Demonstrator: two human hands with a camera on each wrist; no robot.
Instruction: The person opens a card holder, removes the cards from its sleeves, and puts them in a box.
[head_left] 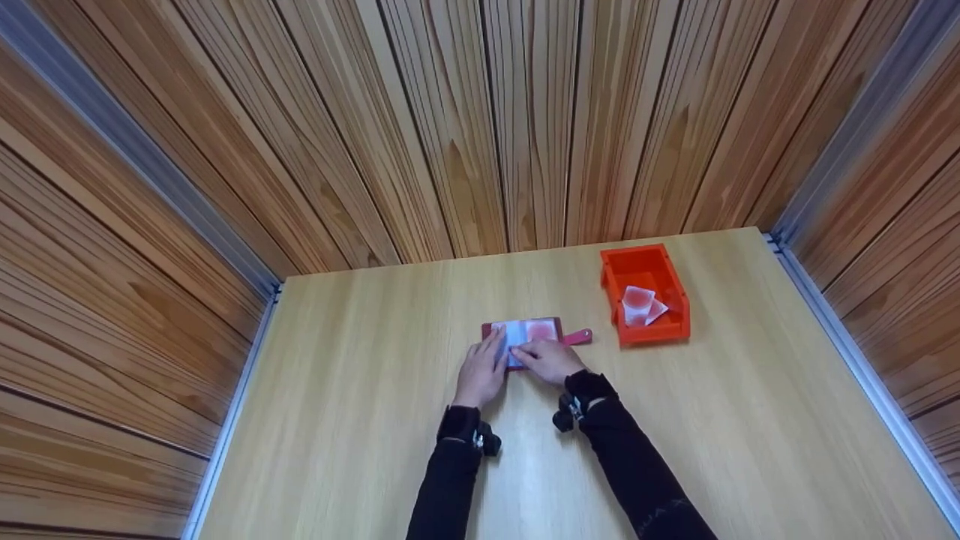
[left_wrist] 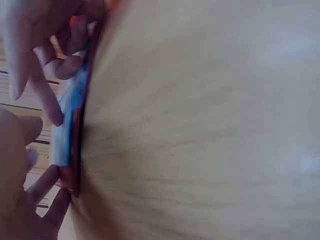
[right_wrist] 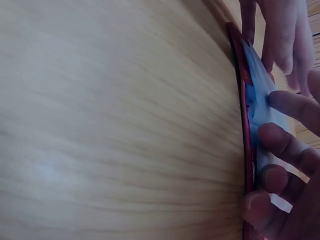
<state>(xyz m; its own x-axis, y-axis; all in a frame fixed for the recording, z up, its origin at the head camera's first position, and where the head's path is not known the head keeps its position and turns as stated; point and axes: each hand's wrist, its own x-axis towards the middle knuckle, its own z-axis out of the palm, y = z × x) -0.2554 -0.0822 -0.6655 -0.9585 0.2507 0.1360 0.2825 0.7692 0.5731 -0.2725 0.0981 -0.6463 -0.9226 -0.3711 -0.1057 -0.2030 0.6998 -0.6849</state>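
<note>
A small dark red card holder (head_left: 485,331) lies spread open on the table, with clear bluish plastic sleeves (head_left: 514,331) inside. Its pink strap (head_left: 577,337) sticks out to the right. My left hand (head_left: 480,375) rests on the left part of the holder with its fingers extended, fingertips at the holder's end in the left wrist view. From the right side, my right hand (head_left: 553,362) touches the sleeves; in the right wrist view its fingers (right_wrist: 280,142) are spread and slightly bent, tips on the plastic. A pinkish card (head_left: 540,328) shows under the right-hand sleeve.
An orange-red bin (head_left: 646,261) stands to the right, beyond the holder, with white-and-red cards (head_left: 638,300) lying inside at its near end. The wooden table (head_left: 360,390) meets a plank wall (head_left: 480,135) at the back, and metal rails run along both sides.
</note>
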